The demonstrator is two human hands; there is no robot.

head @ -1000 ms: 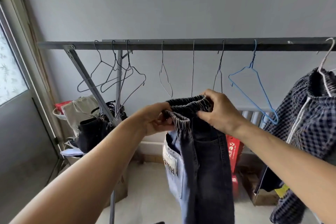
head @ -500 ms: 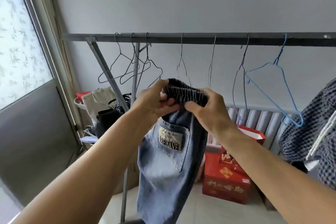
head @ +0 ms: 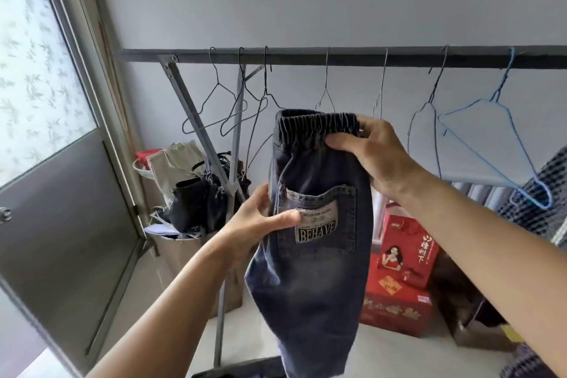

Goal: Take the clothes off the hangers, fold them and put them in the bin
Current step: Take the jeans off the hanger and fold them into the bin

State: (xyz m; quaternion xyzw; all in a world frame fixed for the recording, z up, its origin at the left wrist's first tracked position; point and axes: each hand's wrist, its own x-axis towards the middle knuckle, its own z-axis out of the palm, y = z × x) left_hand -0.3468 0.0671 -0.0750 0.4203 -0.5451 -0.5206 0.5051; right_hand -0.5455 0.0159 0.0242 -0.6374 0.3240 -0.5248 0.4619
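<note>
The checked garment (head: 549, 193) runs off the right edge, and the jeans (head: 313, 270) hide the left hand's fingers.

1. We are in a home, in what looks like an enclosed balcony or laundry corner.
2. A dark metal clothes rail (head: 337, 57) runs across a plain grey wall, hung with bare wire hangers (head: 214, 110) and one blue hanger (head: 497, 138).
3. On our left stands a grey door (head: 61, 224) with a frosted, leaf-patterned glass pane (head: 33, 64).
4. Household clutter sits on the pale tiled floor: red gift boxes (head: 402, 273), a black handbag (head: 193, 199) and a beige cloth bag (head: 175, 163) piled by the rail's leg.
</note>
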